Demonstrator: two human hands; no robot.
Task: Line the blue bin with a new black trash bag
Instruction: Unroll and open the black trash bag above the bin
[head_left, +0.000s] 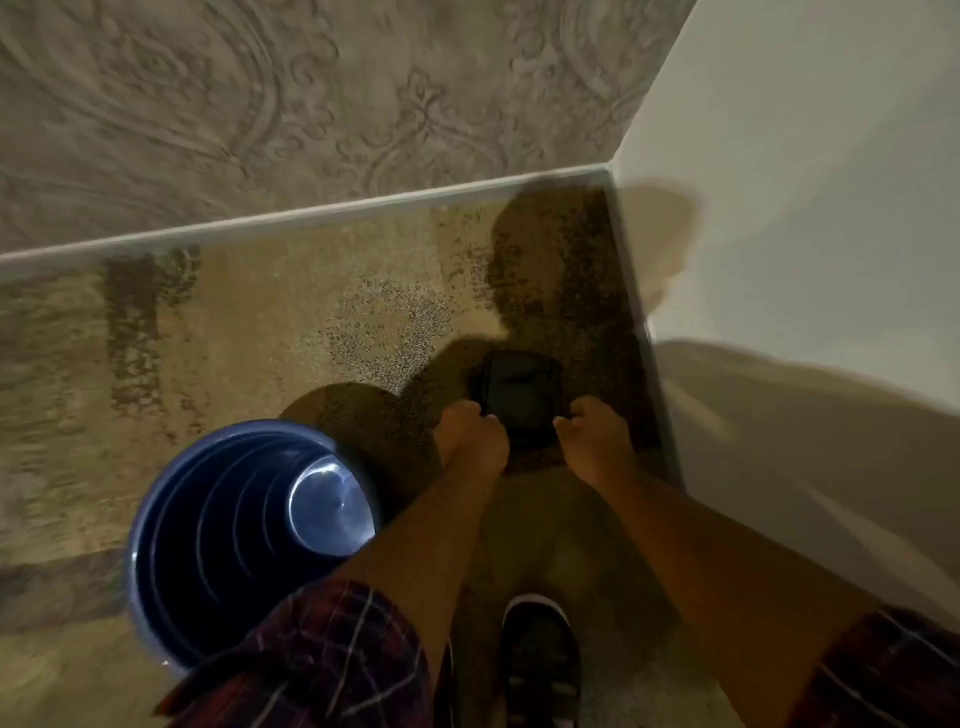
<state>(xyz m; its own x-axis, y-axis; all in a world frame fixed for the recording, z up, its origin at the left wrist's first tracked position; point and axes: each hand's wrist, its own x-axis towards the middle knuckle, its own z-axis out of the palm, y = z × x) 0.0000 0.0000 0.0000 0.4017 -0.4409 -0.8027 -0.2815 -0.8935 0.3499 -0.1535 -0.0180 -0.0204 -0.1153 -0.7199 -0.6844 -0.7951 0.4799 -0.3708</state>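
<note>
Holding folded black trash bag (519, 400), left hand (470, 436) and right hand (597, 434) both clamped on its edges; blue bin (171, 561) unlined. Next: shake bag open.

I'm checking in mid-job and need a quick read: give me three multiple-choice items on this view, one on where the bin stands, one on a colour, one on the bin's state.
1. The blue bin stands:
A. left of both hands
B. right of both hands
C. between the hands

2. The folded bag is:
A. white
B. black
C. green

3. The bin is:
A. lined
B. tipped over
C. upright and unlined

Answers: 1 A, it sits beside the left hand, away from the right hand. 2 B, the dark bundle held between them. 3 C, its bare blue floor shows.
</note>
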